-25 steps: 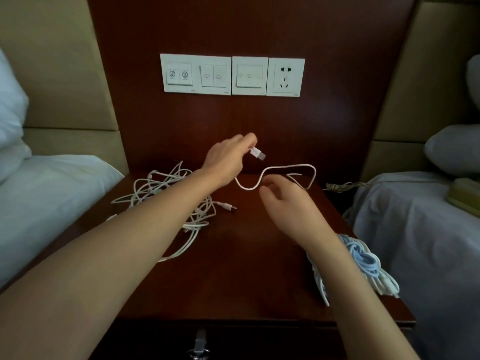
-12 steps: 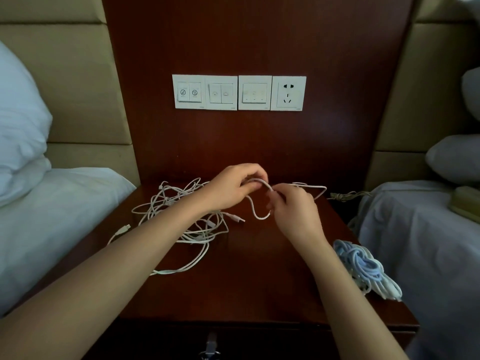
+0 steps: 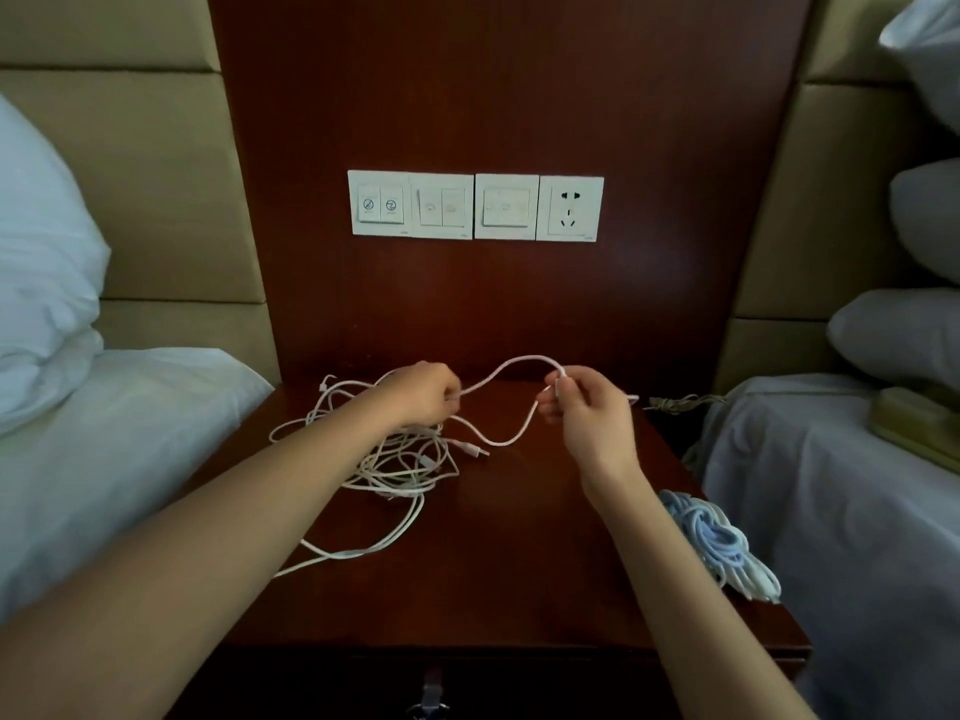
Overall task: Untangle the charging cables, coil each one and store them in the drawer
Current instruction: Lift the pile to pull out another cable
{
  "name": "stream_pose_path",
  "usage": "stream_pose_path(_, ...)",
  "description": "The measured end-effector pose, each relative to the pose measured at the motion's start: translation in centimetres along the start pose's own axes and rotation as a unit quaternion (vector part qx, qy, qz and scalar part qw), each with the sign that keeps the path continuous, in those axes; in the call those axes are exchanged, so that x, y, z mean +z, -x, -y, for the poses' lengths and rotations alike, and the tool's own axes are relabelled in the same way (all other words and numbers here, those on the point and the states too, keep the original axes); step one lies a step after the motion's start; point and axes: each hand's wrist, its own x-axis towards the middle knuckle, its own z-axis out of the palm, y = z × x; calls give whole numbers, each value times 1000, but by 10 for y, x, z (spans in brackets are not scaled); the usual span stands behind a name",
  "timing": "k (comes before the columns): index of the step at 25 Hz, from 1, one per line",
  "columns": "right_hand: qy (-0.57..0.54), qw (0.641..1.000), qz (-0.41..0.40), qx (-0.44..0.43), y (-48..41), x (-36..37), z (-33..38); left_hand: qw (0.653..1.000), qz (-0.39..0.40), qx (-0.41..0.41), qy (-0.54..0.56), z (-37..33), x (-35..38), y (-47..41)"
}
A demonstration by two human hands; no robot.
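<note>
A white charging cable [image 3: 511, 367] arcs between my two hands above the dark wooden nightstand [image 3: 519, 563]. My left hand [image 3: 423, 394] grips it at the left, over a tangled heap of white cables [image 3: 395, 459]. My right hand [image 3: 584, 402] pinches the cable near its plug end, and a loop [image 3: 498, 440] sags below toward the tabletop. A coiled pale blue cable [image 3: 717, 543] lies at the nightstand's right edge, partly behind my right forearm. The drawer handle [image 3: 431, 693] shows at the bottom, with the drawer closed.
A switch and socket panel [image 3: 475, 206] is on the wooden wall behind. Beds with white sheets flank the nightstand, left [image 3: 104, 459] and right [image 3: 857, 511]. A thin brown cord [image 3: 675, 402] lies at the back right corner. A beige object [image 3: 914, 423] rests on the right bed.
My hands have moved apart, drawing the white cable out into an arc between them. The left hand has come down over the tangle and the right hand now pinches the plug end.
</note>
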Motion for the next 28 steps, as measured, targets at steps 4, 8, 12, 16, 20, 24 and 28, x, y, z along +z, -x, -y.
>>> stream_pose_path(4,37,999,8,35,-42,-6,25,991,-108,-57,60,14,-5,-1)
stream_pose_path(8,169,972,111,121,-64,3,32,979,-178,-97,-13,14,-40,-5)
stream_pose_path(12,212,938,216,172,-72,16,43,957,-273,-77,66,10,-93,-22)
stream_pose_path(16,156,953,227,123,-90,35,77,908,-382,-24,167,3,-137,-35)
stream_pose_path(20,207,944,250,53,-108,43,108,871,-442,12,214,-1,-172,-38)
stream_pose_path(24,129,943,303,52,-112,64,113,911,-274,82,297,-8,-183,-36)
stream_pose_path(28,22,925,367,97,-104,95,88,881,-150,129,429,-7,-168,-22)
